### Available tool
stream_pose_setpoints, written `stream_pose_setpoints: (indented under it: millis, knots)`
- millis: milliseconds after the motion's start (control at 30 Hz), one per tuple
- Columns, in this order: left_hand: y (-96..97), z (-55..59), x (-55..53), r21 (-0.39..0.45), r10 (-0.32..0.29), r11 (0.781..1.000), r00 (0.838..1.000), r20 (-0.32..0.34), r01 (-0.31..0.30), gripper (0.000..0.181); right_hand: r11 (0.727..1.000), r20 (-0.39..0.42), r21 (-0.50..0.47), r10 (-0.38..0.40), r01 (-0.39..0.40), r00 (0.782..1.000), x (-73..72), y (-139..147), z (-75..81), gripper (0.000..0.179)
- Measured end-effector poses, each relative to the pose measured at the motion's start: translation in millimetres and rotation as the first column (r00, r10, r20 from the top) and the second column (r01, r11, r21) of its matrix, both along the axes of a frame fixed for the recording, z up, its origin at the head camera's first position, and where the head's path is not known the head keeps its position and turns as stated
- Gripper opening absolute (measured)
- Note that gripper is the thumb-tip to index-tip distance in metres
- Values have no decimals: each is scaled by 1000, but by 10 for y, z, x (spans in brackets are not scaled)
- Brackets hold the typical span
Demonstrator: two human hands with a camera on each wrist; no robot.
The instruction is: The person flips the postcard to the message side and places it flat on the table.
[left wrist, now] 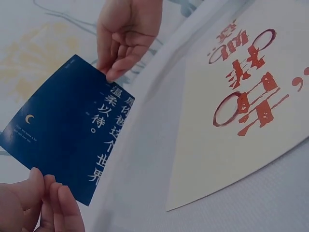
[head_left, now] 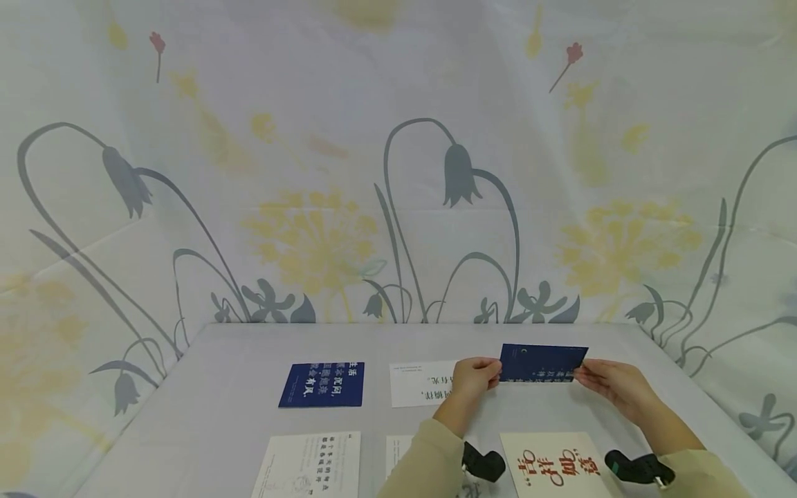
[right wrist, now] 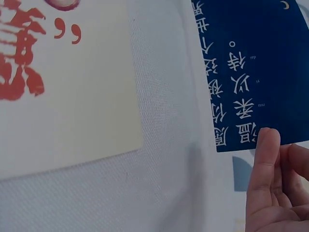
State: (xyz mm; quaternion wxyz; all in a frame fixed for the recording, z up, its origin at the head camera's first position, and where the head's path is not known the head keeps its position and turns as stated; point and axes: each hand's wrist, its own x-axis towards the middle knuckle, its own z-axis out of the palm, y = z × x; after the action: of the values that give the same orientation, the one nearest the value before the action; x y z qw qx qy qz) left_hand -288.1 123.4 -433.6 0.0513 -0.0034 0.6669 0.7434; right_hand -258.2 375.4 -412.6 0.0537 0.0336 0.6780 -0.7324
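Observation:
A dark blue card (head_left: 543,362) with white characters and a small yellow moon is held up over the far right part of the table. My left hand (head_left: 476,377) pinches its left edge between thumb and fingers. On the opposite edge, my right hand (head_left: 616,389) pinches it the same way; in the right wrist view the thumb (right wrist: 267,150) lies over the printed face. Below the hands, a cream card (head_left: 551,463) with red characters lies flat. A white card (head_left: 418,384) with dark characters is partly hidden behind my left hand.
To the left lie another blue card (head_left: 324,384) and a white card (head_left: 311,465) with black characters. One more white card (head_left: 396,453) is mostly covered by my left sleeve. A flower-patterned curtain (head_left: 311,138) hangs behind the white table (head_left: 187,415).

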Motion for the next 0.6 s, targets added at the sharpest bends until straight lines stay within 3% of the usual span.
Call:
stream_pose_setpoints:
  millis: [600]
  knots:
    - [1,-6,3,63,1,998,999,51,-5,9,984,0,-175,-25,25,1000,19,-1,10,31]
